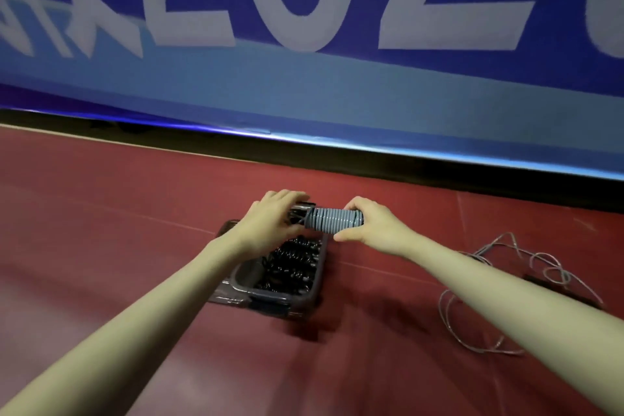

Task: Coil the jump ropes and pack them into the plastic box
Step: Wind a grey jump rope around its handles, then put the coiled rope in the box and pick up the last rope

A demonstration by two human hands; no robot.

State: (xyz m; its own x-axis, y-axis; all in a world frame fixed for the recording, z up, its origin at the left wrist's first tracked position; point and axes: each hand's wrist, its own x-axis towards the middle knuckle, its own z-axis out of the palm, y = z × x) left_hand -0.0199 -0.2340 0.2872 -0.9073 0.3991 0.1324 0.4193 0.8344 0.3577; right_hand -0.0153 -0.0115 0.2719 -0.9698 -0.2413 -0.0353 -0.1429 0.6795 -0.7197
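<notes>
A jump rope wound into a tight grey coil (332, 219) around its black handles hangs above the far end of the plastic box (280, 297). My right hand (366, 223) grips the coil's right end. Around the left end, where the black handles stick out, my left hand (275, 216) curls. The dark translucent box sits on the red floor and holds several coiled black ropes (292, 262). Its near-left part shows bare bottom.
A loose grey jump rope (499, 277) lies tangled on the red floor (101, 230) to the right of the box, with a black handle (537, 280) partly under my right forearm. A blue banner (304, 94) with large white letters runs along the far wall.
</notes>
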